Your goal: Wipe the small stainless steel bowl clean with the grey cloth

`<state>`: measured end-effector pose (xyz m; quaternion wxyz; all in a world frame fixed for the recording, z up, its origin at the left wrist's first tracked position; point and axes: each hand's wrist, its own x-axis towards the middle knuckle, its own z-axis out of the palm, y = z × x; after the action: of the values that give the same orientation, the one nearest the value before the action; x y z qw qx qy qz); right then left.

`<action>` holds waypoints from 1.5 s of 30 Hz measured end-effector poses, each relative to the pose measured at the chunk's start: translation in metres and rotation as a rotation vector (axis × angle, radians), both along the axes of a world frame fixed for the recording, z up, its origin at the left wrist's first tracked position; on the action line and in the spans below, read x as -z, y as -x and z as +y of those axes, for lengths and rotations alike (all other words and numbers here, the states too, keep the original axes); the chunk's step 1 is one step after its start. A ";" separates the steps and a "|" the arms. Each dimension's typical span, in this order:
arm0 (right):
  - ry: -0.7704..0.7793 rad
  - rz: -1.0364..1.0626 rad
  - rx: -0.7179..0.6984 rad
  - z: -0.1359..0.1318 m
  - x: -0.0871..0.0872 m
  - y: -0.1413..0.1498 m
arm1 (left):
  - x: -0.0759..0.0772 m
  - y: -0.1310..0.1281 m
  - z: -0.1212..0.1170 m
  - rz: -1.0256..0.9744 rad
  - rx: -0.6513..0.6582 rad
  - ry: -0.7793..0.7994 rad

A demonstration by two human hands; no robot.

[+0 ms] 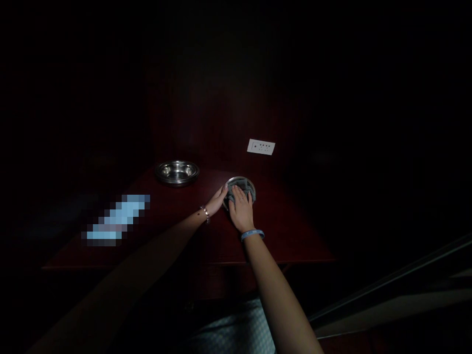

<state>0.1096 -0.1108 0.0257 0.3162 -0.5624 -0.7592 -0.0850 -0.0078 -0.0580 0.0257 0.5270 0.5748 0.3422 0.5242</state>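
Observation:
A round shiny metal dish (239,178) is on the dark red table, with a bunched grey cloth (243,185) inside it. My left hand (217,200) grips the dish's left rim, thumb uppermost; its other fingers are mostly hidden. Over the cloth lies my right hand (241,211), holding it against the inside of the dish with its fingers. The hand and the cloth cover most of the dish's inner surface.
More metal dishes (177,172), seemingly stacked, stand at the table's back left. A white socket plate (261,146) is on the wall behind. A blurred-out bluish patch (118,221) covers something at left. The table's front edge (221,264) faces me. Surroundings are very dark.

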 end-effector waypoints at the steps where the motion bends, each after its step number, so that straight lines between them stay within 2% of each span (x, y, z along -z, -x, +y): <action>1: 0.006 0.003 -0.032 0.000 0.000 0.000 | 0.001 0.000 0.001 -0.007 -0.008 -0.012; 5: 0.044 0.020 -0.148 -0.002 -0.002 0.000 | 0.004 0.002 0.006 -0.039 -0.044 -0.032; 8: 0.079 0.035 -0.152 -0.002 -0.004 0.002 | 0.005 0.003 0.007 -0.040 -0.099 0.001; 12: 0.099 -0.017 -0.027 -0.004 -0.007 0.004 | 0.002 0.002 0.006 0.004 -0.160 -0.021; 19: 0.001 -0.145 0.195 -0.007 -0.014 0.006 | -0.005 -0.006 0.000 0.014 -0.136 -0.102; 25: -0.134 -0.158 0.269 -0.004 -0.010 0.003 | -0.005 -0.009 0.000 -0.063 -0.137 -0.041; 28: -0.161 -0.115 0.229 -0.003 -0.007 0.003 | -0.003 -0.009 0.003 -0.132 -0.101 0.044; 31: -0.117 -0.089 0.141 -0.002 -0.005 0.003 | 0.000 -0.007 0.004 -0.161 -0.052 0.099; 39: 0.029 -0.076 -0.132 -0.002 -0.003 0.000 | 0.000 -0.003 0.004 -0.128 -0.064 0.033; 42: 0.028 -0.103 -0.152 -0.002 -0.004 0.000 | -0.003 -0.002 0.004 -0.090 -0.106 -0.006; 45: 0.005 -0.134 -0.103 -0.002 -0.005 0.001 | -0.005 -0.002 0.004 -0.050 -0.115 -0.044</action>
<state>0.1091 -0.1131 0.0306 0.2671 -0.5164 -0.8069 -0.1040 -0.0061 -0.0537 0.0305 0.4918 0.5523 0.3495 0.5752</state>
